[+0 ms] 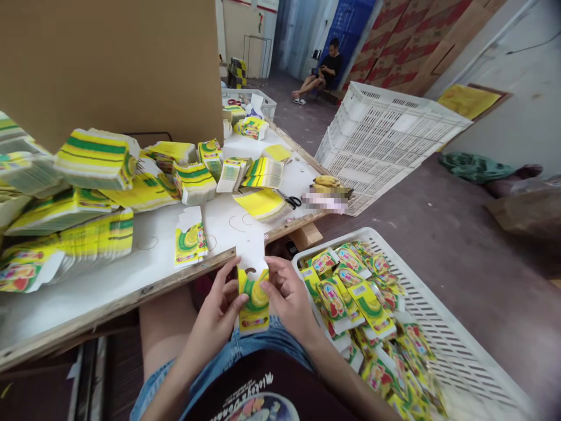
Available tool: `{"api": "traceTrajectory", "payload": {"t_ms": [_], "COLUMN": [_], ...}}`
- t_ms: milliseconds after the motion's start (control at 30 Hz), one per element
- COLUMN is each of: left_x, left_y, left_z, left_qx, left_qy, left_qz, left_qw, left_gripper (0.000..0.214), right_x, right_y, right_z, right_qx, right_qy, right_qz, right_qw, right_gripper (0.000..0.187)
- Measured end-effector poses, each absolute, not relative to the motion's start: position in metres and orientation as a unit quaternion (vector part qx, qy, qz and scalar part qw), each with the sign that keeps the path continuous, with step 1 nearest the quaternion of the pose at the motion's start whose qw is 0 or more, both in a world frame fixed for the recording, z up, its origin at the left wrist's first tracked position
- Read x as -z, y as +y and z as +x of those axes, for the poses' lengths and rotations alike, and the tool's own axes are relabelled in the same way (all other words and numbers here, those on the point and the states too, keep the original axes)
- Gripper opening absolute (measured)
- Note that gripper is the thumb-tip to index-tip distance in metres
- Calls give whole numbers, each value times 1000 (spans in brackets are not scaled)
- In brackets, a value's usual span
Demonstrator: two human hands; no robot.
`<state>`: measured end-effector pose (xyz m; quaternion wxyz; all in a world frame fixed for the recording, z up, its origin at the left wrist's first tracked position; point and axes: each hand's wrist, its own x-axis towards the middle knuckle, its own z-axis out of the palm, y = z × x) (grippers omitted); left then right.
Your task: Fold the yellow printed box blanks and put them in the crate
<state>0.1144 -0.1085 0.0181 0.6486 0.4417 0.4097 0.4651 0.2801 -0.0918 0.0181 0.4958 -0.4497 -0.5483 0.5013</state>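
Between my two hands, just off the table's front edge, is a yellow and green printed carton (253, 301) with its white top flap standing up. My left hand (222, 307) has its fingers and thumb closed on the carton's left side. On the opposite side, my right hand (287, 298) grips the carton's edge between thumb and fingers. A similar carton (190, 242) lies on the white table (223, 225) to the left, its flap raised. Beside my right arm stands a white plastic crate (456, 345) holding many small yellow packets (333, 295).
Stacks of flat cartons (94, 161) cover the table's left and back. Scissors (293, 201) lie by a yellow sheet (260, 203), with bananas (326, 182) near the right corner. Stacked white crates (390, 134) stand beyond. A seated person (329, 65) is in the background.
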Motion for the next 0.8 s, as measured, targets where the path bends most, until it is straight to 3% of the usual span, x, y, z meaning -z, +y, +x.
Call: {"api": "traceTrajectory", "payload": {"t_ms": [167,300,400,500,600,667,800], "left_x": [-22,-15,-12,-13,-14,-14,-13], "left_y": [-107,-107,-108,-109,-109,-108,-108], "left_z": [102,106,110,113,113,114,117], "left_qx": [-431,-438,-451,-451,-438,-450,-457], "left_qy": [359,359,368,347,351,390,448], "left_qz": [423,403,392,383,403,422,448], "left_qw": [712,719,712,728,723,684,625], "left_gripper": [35,35,51,77,57,42,36], "right_x": [-27,-34,-35,-32,-31,-32,-34], "right_y": [-88,-88,-87,-87,-86,-85,-84], "right_z": [296,300,299,297,297,299,301], "right_qx": [-550,-492,-442,-440,-457,-440,-481], "right_qy": [-595,-659,-690,-659,-625,-648,-650], "right_qz": [-412,-425,-428,-439,-437,-429,-477], "right_qw": [417,378,382,423,458,450,346], "right_gripper": [16,25,29,15,28,25,28]}}
